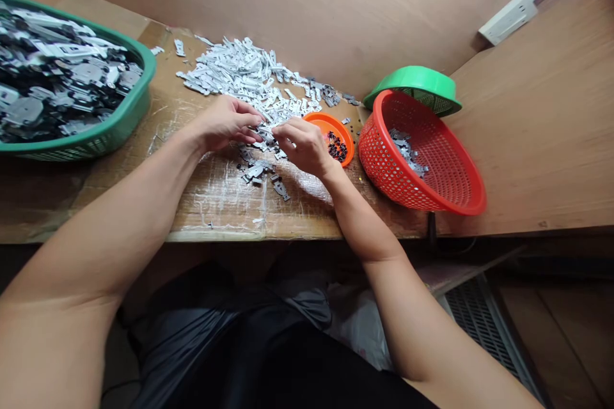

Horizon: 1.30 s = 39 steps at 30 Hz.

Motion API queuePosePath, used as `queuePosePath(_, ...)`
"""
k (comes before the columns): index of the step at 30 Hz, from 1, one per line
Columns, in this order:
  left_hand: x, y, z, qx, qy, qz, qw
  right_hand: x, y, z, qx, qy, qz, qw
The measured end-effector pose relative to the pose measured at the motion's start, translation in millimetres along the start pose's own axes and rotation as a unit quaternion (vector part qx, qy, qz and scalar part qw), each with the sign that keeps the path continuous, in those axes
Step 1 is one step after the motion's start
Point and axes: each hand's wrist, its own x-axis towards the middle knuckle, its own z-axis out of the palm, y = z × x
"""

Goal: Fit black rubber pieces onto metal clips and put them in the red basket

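My left hand (229, 123) and my right hand (303, 144) meet over the wooden bench (211, 198), fingers curled and pinching small grey metal parts (267, 135) between them. Just below the hands lie several loose dark metal pieces (261, 172). Behind the hands spreads a pile of white metal strips (242, 73). A small orange bowl (345, 134) of tiny dark beads sits right beside my right hand.
A large green basket (119, 124) full of grey metal parts stands at the left. A tilted red basket (434, 169) with a few grey parts leans at the right, a green basket (417, 80) behind it. A white power strip (508, 18) sits on the right wall.
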Motion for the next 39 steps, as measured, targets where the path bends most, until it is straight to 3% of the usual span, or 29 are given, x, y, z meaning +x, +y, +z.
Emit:
queuePosePath(9, 0, 0, -1.2, -0.005, 0.000, 0.001, 1.000, -2, -7, -9, -0.009, -0.022, -0.001, 1.000)
queuePosePath(14, 1, 1, -2.4, -0.013, 0.005, 0.016, 1.000, -5, -13, -13, 0.051, -0.028, 0.053, 0.997)
queuePosePath(23, -11, 13, 4.3, -0.033, -0.006, 0.022, 0.999, -3, -11, 0, 0.097, 0.003, 0.095, 0.991)
queuePosePath(25, -15, 15, 6.2, -0.008, -0.009, 0.052, 0.999, 1, -13, -2, 0.126, 0.024, 0.128, 0.983)
queuePosePath(28, -16, 13, 9.8, 0.105, -0.006, 0.161, 0.981, 7, -17, -3, 0.204, 0.059, 0.205, 0.955)
queuePosePath(32, -15, 4, 15.6, 0.231, -0.051, 0.255, 0.938, 11, -21, 2, 0.361, 0.074, 0.288, 0.884)
queuePosePath(35, -17, 1, 20.4, 0.216, -0.052, 0.247, 0.943, 15, -25, 4, 0.433, 0.086, 0.332, 0.834)
queuePosePath(39, -20, 1, 26.5, 0.134, -0.027, 0.184, 0.973, 18, -29, 5, 0.477, 0.118, 0.353, 0.797)
